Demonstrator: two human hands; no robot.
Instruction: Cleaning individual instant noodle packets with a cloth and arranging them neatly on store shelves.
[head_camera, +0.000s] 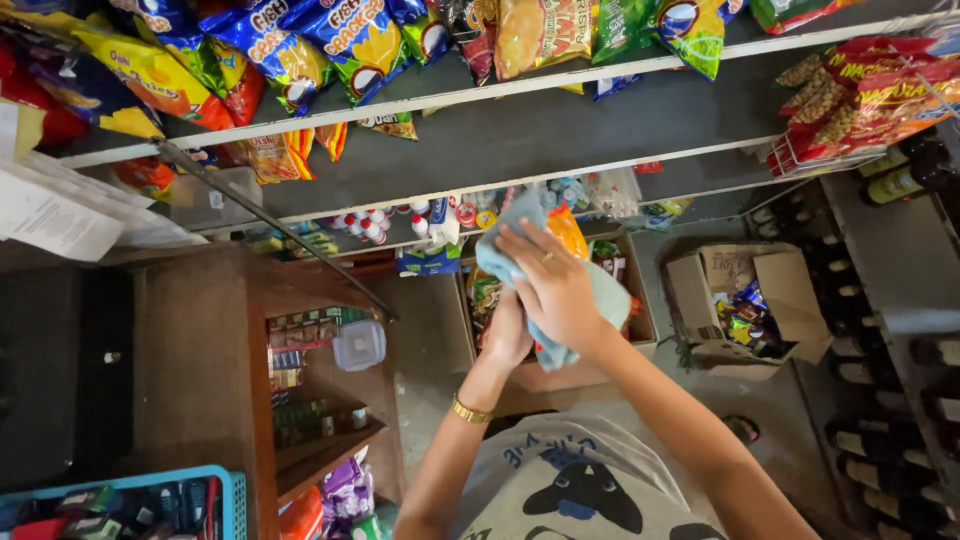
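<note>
Blue cloth (545, 290) hides orange item (567, 230) | left hand (508, 333) half-covered | right hand (553, 287) on top

Light blue cloth (500, 262); orange packet (568, 232); gold bracelet (469, 410); turquoise basket (236, 497).

Grey shelf (560, 130) carries snack bags (340, 40); floor (420, 330) bears cardboard box (760, 300).

snack bags (300, 50), cardboard box (745, 300), blue basket (235, 495)
</note>
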